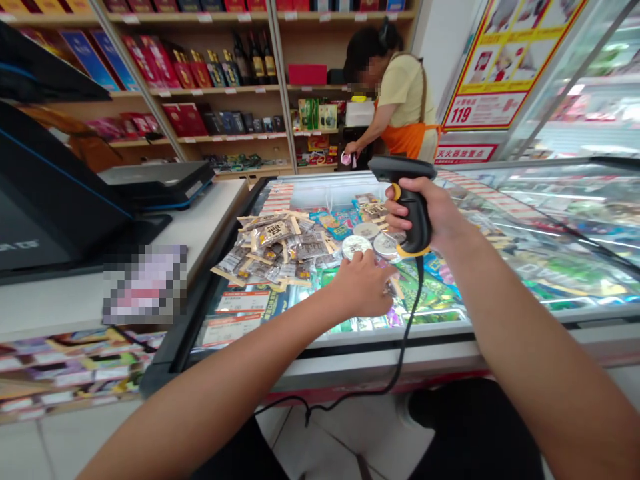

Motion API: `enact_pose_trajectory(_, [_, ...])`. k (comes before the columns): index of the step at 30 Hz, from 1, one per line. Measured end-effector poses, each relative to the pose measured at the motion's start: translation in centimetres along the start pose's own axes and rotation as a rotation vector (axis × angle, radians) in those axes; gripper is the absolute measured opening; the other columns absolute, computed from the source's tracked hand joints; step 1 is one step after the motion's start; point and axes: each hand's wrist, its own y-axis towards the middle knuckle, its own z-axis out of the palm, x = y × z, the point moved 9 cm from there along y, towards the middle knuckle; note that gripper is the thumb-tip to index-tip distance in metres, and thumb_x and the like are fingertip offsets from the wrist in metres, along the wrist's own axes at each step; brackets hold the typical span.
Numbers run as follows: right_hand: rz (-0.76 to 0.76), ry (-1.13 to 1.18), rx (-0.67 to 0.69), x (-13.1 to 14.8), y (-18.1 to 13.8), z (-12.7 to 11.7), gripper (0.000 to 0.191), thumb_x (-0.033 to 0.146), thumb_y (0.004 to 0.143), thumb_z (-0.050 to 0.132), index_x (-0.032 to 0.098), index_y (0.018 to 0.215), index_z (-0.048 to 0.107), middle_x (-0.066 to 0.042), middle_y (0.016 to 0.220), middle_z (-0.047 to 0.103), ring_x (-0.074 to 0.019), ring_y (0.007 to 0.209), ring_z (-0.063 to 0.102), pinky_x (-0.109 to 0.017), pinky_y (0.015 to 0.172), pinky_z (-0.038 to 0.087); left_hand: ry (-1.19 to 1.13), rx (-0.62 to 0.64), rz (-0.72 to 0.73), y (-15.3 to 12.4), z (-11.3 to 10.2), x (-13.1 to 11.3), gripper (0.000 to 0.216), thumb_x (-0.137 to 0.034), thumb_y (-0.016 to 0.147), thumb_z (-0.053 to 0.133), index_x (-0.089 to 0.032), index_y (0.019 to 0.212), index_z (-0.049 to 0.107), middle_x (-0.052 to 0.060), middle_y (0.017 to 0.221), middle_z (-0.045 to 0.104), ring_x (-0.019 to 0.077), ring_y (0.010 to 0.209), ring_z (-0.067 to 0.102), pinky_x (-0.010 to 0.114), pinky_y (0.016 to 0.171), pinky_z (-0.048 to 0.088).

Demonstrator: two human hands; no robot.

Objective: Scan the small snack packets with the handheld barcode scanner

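I'm scanning: right hand (436, 215) fingers clamp the scanner (413, 200), left hand (363, 287) fingers curl among snack packets (273, 248), grip unclear; next needs a barcode exposed.

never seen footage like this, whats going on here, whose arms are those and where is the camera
There is no machine here. This is one picture from a camera worn on a person's head, looking forward and down, so the two bare arms are the wearer's own. The right hand is closed around a black and yellow barcode scanner, whose cable hangs down in front. The left hand reaches onto the glass lid of a chest freezer, next to a pile of small snack packets and a few flat round packs. Whether it grips anything cannot be seen. To the left is a counter with a dark screen. At the back, another person in an orange apron stands by the shelves.
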Motion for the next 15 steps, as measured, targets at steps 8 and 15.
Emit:
enact_pose_trajectory(8, [-0.047, 0.007, 0.048, 1.0, -0.4, 0.2, 0.027, 0.044, 0.078, 0.069, 0.022, 0.079, 0.054, 0.006, 0.056, 0.038, -0.0089, 0.042, 0.034, -0.026, 0.043, 0.032, -0.346, -0.191, 0.043, 0.8, -3.4, 2.7, 0.041, -0.032, 0.084, 0.061, -0.020, 0.122, 0.067, 0.014, 0.110, 0.067, 0.0309, 0.106, 0.060, 0.048, 0.095, 0.047])
enact_pose_trajectory(15, [-0.106, -0.068, 0.097, 1.3, -1.1, 0.6, 0.026, 0.045, 0.080, 0.068, 0.021, 0.078, 0.059, 0.004, 0.056, 0.041, -0.0101, 0.042, 0.036, -0.026, 0.042, 0.026, -1.774, -0.542, -0.225, 0.8, -7.0, 11.7, 0.032, -0.037, 0.084, 0.043, -0.017, 0.091, 0.068, 0.008, 0.084, 0.073, 0.0222, 0.081, 0.069, 0.033, 0.075, 0.053])
